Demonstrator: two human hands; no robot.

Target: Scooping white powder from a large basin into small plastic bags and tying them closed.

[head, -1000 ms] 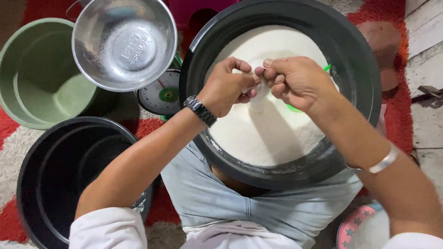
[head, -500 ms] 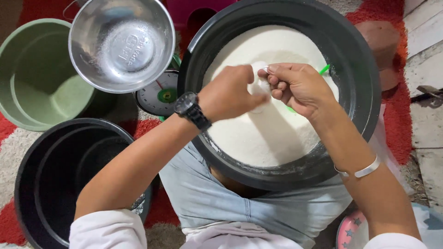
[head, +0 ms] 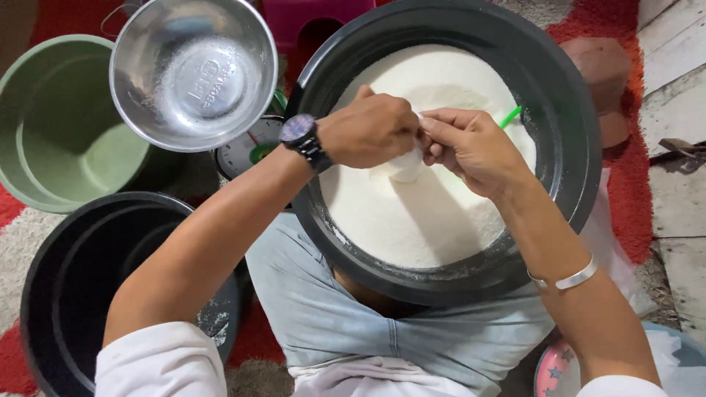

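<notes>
Both hands are meeting over one big black basin (head: 566,147) of white powder (head: 419,213): the left hand (head: 368,131) and right hand (head: 471,147) are pinching together one small white pouch (head: 407,166), mostly hidden behind the fingers. One green stick (head: 511,116) is poking out, half covered. Outward are lying one steel bowl (head: 193,70), one green bucket (head: 51,132), one black bucket (head: 88,287) and a scale dial (head: 246,151), partly covered.

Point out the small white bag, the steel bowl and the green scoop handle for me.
white bag (head: 405,166): head view, its bulging bottom below the fingers.
steel bowl (head: 193,71): head view, middle of its inner base.
green scoop handle (head: 511,117): head view, the tip showing above the powder.
</notes>
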